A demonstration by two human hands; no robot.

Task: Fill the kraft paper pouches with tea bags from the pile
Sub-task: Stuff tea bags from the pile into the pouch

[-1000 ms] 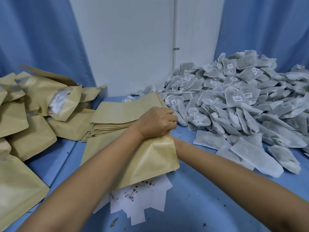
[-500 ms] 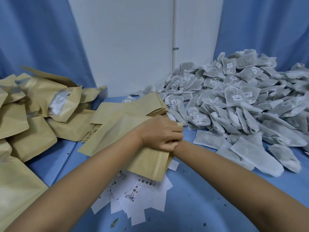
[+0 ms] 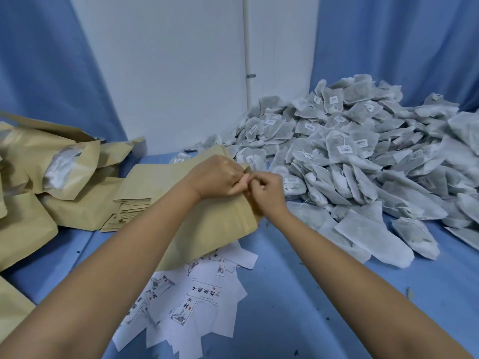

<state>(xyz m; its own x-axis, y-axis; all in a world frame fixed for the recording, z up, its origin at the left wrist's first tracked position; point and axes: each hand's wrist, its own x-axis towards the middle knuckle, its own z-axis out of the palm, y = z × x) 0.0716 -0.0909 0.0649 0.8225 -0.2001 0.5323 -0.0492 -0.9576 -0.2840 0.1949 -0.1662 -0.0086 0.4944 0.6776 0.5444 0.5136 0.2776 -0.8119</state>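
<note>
Stock of the bench as I see it from beside the worker.

1. Held pouch point(image 3: 220, 224): one kraft paper pouch, dead centre, lying flat and slanting from 7 o'clock up to 1 o'clock, mouth at the far end. It looks empty; no tea bag is in or at its mouth.
2. Left hand point(image 3: 215, 177): fingers curled, pinching the near lip of the mouth.
3. Right hand point(image 3: 267, 193): fingers curled, pinching the same mouth edge, touching the left. By my judgement the two are parting the lips to open it.
4. Tea bag pile point(image 3: 363, 156): a large heap from 1 to 3 o'clock, its nearest bags just beside the right hand. Hardly dented, to my eye.
5. Flat stack point(image 3: 137, 187): unopened kraft pouches at 10 o'clock, partly under the left forearm. Many left.
6. Bulged pouches point(image 3: 26, 221): a loose heap at 9 o'clock, one with a clear window showing pale contents. These appear filled; the count cannot be told.
7. Printed slips point(image 3: 202, 294): white cards fanned at 6 o'clock on the blue table point(image 3: 311, 294), partly under the held pouch.

Progress, as a judgement: some pouches are done and most of the work remains. This pouch is at the opening step, its filling not yet begun.
</note>
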